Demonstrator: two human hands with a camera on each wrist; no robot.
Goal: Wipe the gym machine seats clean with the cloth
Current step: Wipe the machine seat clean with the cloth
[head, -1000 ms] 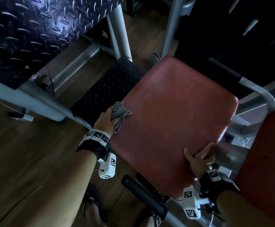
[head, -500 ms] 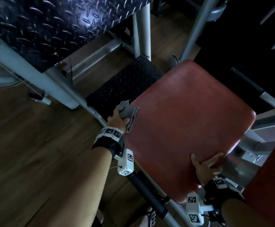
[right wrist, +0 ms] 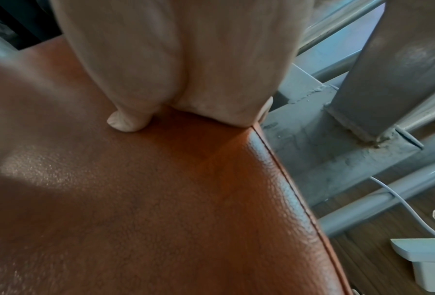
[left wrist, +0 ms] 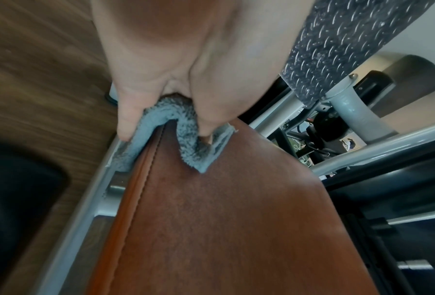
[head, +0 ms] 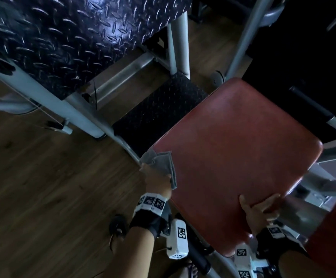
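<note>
Two hands on the red seat pad (head: 237, 157). Head view: left hand (head: 157, 181) grips grey cloth (head: 163, 163) at pad's edge; right hand (head: 259, 211) w/ thumb on top braces the opposite edge. Left wrist: cloth folded over the seam, pinched. Right wrist: thumb flat on the leather, fingers hidden past the rim. Edge-wipe step; next, prob. draw cloth along the seam.

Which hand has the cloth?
The left hand has it. It grips the grey cloth over the red seat's edge. The right hand just holds the seat's other side, no cloth.
</note>
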